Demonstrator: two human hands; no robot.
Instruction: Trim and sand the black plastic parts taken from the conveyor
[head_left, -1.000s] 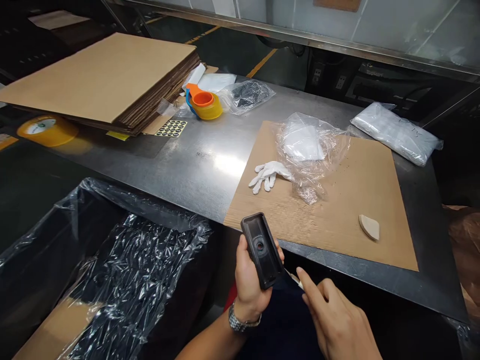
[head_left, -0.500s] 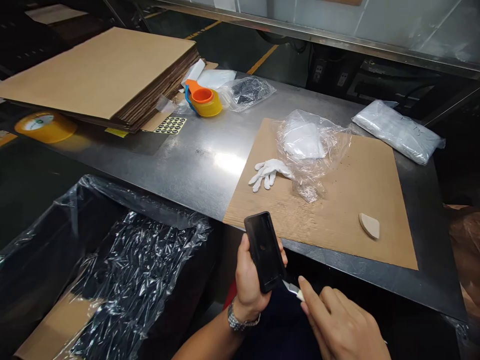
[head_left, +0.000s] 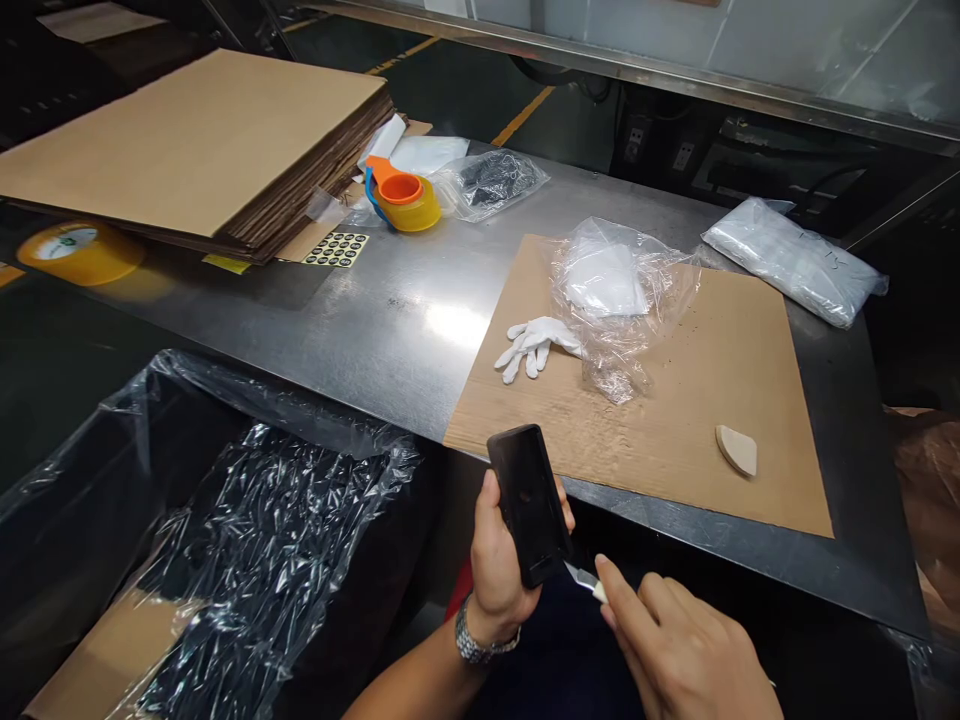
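Note:
My left hand (head_left: 496, 560) grips a black oblong plastic part (head_left: 529, 503), held upright just in front of the steel table's near edge (head_left: 675, 510). My right hand (head_left: 679, 650) is closed round a small knife (head_left: 585, 578); its blade tip touches the part's lower right edge. A wristwatch (head_left: 480, 643) is on my left wrist. On the brown cardboard sheet (head_left: 712, 400) behind the part lie a white glove (head_left: 536, 345), a crumpled clear plastic bag (head_left: 619, 295) and a small tan wedge (head_left: 736, 450).
A stack of flat cardboard (head_left: 202, 140) fills the table's far left, with an orange-and-yellow tape dispenser (head_left: 401, 200), a sticker sheet (head_left: 337, 248) and bagged dark items (head_left: 491, 180) beside it. A white packet (head_left: 795, 262) lies far right. A plastic-lined box (head_left: 225, 540) stands lower left; a tape roll (head_left: 75, 250) sits far left.
The black part was turned over in my left hand: its hollow inside faced me a second ago, its smooth back does now. The knife tip came up against its lower edge.

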